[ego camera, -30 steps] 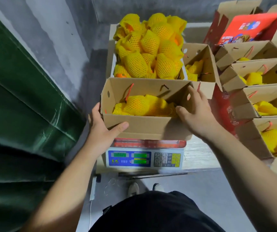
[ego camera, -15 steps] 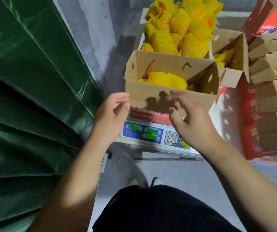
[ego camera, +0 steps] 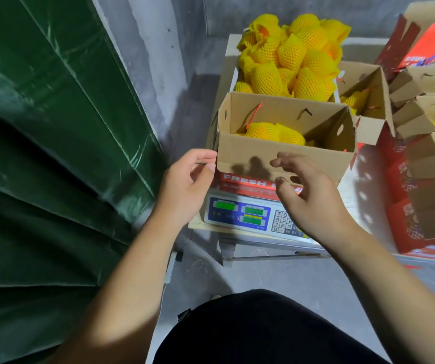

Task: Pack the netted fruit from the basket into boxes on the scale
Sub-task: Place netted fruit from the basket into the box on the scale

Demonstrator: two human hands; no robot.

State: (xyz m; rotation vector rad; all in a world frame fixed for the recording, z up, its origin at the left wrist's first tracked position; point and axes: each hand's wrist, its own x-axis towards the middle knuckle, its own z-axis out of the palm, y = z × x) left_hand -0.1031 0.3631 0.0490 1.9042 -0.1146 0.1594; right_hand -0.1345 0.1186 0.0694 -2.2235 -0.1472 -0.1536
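Open brown cardboard box (ego camera: 284, 156), flaps up, sitting squarely on white-and-blue electronic scale (ego camera: 240, 214) with green lit displays. Red cord handle hanging inside back wall of box. Inside, a few yellow foam-netted fruit (ego camera: 262, 130) lying low on the bottom, well under the rim. Behind, touching the box's back wall, white basket (ego camera: 233, 80) heaped high above its rim with more yellow netted fruit (ego camera: 290, 61).

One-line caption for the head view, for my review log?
Both hands, left hand and right hand, hover open before the fruit-filled box on the scale.
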